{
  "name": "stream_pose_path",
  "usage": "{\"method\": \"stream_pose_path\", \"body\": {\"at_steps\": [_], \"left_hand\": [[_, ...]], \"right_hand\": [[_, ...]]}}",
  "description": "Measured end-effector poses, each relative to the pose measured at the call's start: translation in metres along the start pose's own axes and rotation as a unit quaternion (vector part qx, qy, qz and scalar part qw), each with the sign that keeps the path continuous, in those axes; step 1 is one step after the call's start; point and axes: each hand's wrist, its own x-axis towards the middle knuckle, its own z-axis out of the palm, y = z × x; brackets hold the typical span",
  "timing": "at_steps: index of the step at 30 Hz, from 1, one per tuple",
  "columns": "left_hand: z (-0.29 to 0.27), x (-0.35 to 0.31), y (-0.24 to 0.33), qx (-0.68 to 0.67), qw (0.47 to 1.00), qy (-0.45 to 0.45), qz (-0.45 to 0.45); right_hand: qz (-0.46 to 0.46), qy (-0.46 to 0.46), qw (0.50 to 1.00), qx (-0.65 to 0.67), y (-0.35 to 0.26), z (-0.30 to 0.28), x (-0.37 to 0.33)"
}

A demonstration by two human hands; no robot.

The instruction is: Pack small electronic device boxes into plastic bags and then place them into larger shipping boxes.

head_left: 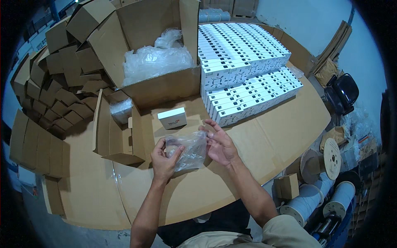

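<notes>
My left hand (164,161) grips a crumpled clear plastic bag (190,151) by its left side, thumb on top. Small contents may be inside the bag, but I cannot make them out. At the bag's right edge is my right hand (222,144), palm turned toward the bag and fingers apart. Its fingertips are at the bag's upper right corner; whether they touch it I cannot tell. Just beyond the bag a small white box (172,118) stands on the cardboard-covered table (256,142). An open brown carton (120,138) to the left contains a bubble-wrapped item (121,110).
Behind is a large open carton (165,89) with clear plastic bags (159,62) inside. White boxes (248,66) are stacked in rows at the far right. Folded brown cartons (62,78) pile up at the left. Cable spools (331,159) and a black chair (343,93) stand right of the table.
</notes>
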Motion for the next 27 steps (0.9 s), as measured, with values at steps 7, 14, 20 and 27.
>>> {"method": "stream_pose_path", "body": {"at_steps": [7, 14, 20, 27], "left_hand": [[0.009, 0.002, -0.003, 0.010, 0.998, 0.041, 0.037], [0.003, 0.001, -0.004, 0.015, 0.997, 0.062, 0.053], [0.008, -0.001, -0.003, 0.025, 0.994, 0.089, 0.065], [-0.001, 0.012, -0.018, 0.055, 0.982, 0.167, 0.074]], "right_hand": [[0.068, 0.086, 0.980, -0.169, 0.021, -0.018, 0.004], [-0.040, 0.071, 0.994, -0.069, 0.017, -0.004, 0.002], [-0.125, 0.092, 0.949, -0.273, 0.036, -0.002, 0.002], [-0.228, 0.104, 0.760, -0.600, 0.050, 0.014, 0.001]]}}
